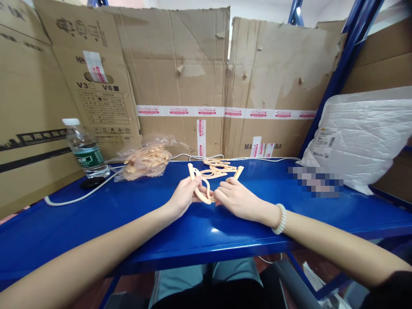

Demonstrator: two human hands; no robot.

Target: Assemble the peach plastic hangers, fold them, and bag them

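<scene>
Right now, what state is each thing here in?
Left hand: gripping
Right hand: gripping
Peach plastic piece: held in both hands
Loose peach pieces: lying overlapped
Water bottle: upright, capped
Clear plastic bag: lying, filled
White cable: lying loose
Pale bracelet: worn
Cardboard: standing upright
White parcel: wrapped

From here, the right hand [236,198] hides whether the orange stick [238,172] beyond it joins the curved piece [200,196] in the left hand [182,196]. Right of the right hand, a patch [317,182] is blurred into blocks; farther right, the white package [363,137] is cut off. I can't count the overlapping bagged pieces [146,161] left of the left hand.
</scene>
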